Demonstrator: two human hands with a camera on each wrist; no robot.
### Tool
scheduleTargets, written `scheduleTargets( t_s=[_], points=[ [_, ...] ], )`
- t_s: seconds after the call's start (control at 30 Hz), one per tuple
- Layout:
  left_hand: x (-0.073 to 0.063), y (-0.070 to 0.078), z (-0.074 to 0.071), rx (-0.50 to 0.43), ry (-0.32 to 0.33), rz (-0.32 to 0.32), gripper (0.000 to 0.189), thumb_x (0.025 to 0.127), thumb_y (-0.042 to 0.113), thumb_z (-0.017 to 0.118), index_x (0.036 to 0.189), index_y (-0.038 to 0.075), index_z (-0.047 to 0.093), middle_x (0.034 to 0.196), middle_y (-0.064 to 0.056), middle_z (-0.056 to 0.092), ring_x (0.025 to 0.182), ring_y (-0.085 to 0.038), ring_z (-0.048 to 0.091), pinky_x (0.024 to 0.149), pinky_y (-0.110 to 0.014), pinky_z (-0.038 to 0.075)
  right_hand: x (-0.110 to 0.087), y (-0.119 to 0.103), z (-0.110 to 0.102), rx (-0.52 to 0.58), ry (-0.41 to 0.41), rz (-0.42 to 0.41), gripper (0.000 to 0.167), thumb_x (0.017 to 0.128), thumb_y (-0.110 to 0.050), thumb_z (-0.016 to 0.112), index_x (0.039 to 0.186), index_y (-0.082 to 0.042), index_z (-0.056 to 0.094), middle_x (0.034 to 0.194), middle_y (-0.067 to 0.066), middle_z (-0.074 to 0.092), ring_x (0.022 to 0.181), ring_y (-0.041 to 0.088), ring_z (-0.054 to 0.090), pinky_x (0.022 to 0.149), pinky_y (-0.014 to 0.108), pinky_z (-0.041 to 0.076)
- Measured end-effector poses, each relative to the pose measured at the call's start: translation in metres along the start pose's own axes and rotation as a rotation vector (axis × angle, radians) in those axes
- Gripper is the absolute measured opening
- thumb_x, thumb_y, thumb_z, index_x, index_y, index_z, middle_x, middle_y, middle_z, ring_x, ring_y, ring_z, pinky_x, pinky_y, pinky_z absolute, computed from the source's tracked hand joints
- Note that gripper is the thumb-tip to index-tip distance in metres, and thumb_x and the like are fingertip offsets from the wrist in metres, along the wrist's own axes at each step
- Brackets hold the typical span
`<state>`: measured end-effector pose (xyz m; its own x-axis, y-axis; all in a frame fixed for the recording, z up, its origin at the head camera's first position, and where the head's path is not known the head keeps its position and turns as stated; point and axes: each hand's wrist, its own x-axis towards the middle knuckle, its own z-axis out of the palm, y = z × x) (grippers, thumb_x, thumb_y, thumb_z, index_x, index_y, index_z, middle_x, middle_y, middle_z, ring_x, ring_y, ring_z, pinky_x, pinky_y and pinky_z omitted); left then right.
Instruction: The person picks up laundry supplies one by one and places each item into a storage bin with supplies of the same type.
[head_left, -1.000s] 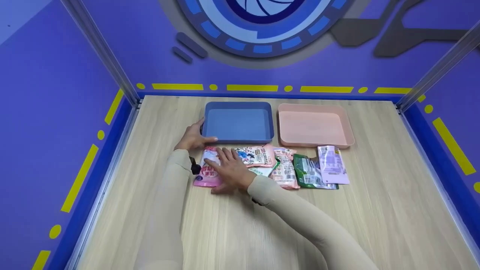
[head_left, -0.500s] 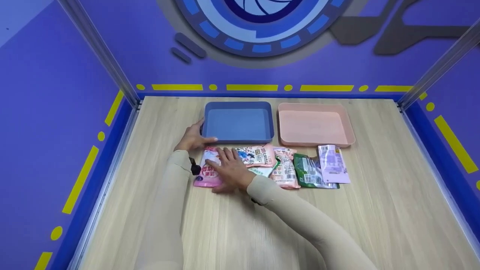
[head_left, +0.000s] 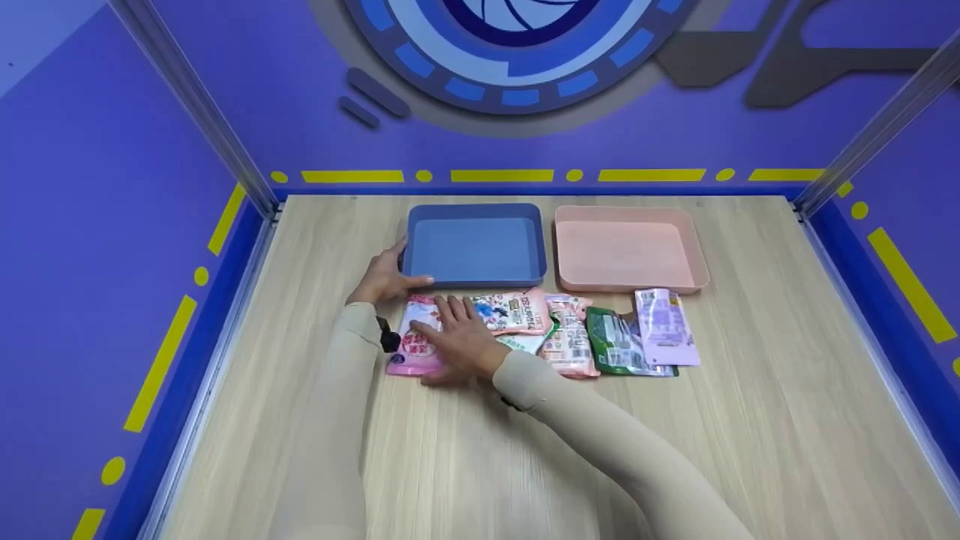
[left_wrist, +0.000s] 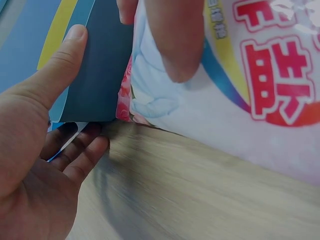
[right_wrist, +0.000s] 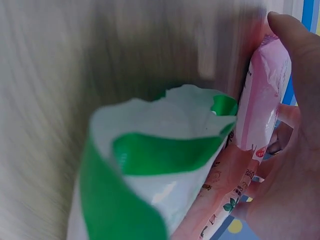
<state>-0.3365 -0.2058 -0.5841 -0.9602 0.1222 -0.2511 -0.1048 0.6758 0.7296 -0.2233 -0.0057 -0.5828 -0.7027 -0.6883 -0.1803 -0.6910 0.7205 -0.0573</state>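
Observation:
In the head view, my left hand is at the near left corner of the blue tray. Its thumb lies along the tray's near wall, and the other fingers bend round the left side. My right hand rests spread over the packets in front of that tray. Under it are a pink packet with red lettering and a floral pink-and-white packet. A green-and-white packet shows below the right palm, mostly hidden from the head view.
A pink tray stands right of the blue one. In the row are also a peach printed packet, a dark green pouch and a lilac pouch overlapping it. Blue-purple panels wall the wooden table.
The head view has shifted slightly. Both hands, the trays and the packets keep their places.

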Motion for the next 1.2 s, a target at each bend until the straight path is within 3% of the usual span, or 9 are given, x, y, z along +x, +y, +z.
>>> scheduleTargets(
  t_s=[0.37,0.73,0.97,1.2],
  points=[
    [-0.0031,0.0011,-0.0007,-0.031,-0.007,-0.020,0.114,0.083,0.038,0.087,0.167,0.015,0.013,0.168,-0.020,0.021,0.154,-0.038,0.022,0.124,-0.051,0.023,0.0015,0.0025,0.0008,0.027,0.005,-0.014,0.099,0.083,-0.079,0.063,0.163,-0.034,0.028,0.166,0.029,0.017,0.154,0.044,0.016,0.123,0.062,0.010],
    [-0.0023,0.0008,-0.0004,-0.034,-0.009,-0.021,0.114,0.083,0.039,0.087,0.167,0.017,0.013,0.170,-0.017,0.017,0.155,-0.038,0.017,0.124,-0.052,0.021,0.0020,0.0046,-0.0008,0.011,0.050,-0.021,0.098,0.080,-0.074,0.071,0.161,-0.033,0.034,0.162,0.027,0.027,0.150,0.043,0.026,0.122,0.063,0.018],
    [-0.0023,0.0012,0.0005,-0.012,-0.007,-0.001,0.113,0.084,0.038,0.087,0.167,0.015,0.013,0.169,-0.019,0.020,0.154,-0.037,0.020,0.123,-0.050,0.024,0.0033,0.0064,-0.0015,-0.011,0.126,-0.043,0.092,0.077,-0.066,0.077,0.156,-0.030,0.043,0.147,0.023,0.045,0.135,0.040,0.044,0.116,0.063,0.031],
    [-0.0021,0.0011,0.0009,-0.012,-0.007,-0.012,0.113,0.084,0.038,0.086,0.167,0.018,0.013,0.169,-0.018,0.020,0.154,-0.037,0.020,0.123,-0.050,0.023,0.0048,0.0073,0.0017,0.003,0.139,-0.053,0.090,0.077,-0.063,0.077,0.155,-0.030,0.045,0.145,0.023,0.046,0.137,0.040,0.043,0.118,0.064,0.027]
  ],
)
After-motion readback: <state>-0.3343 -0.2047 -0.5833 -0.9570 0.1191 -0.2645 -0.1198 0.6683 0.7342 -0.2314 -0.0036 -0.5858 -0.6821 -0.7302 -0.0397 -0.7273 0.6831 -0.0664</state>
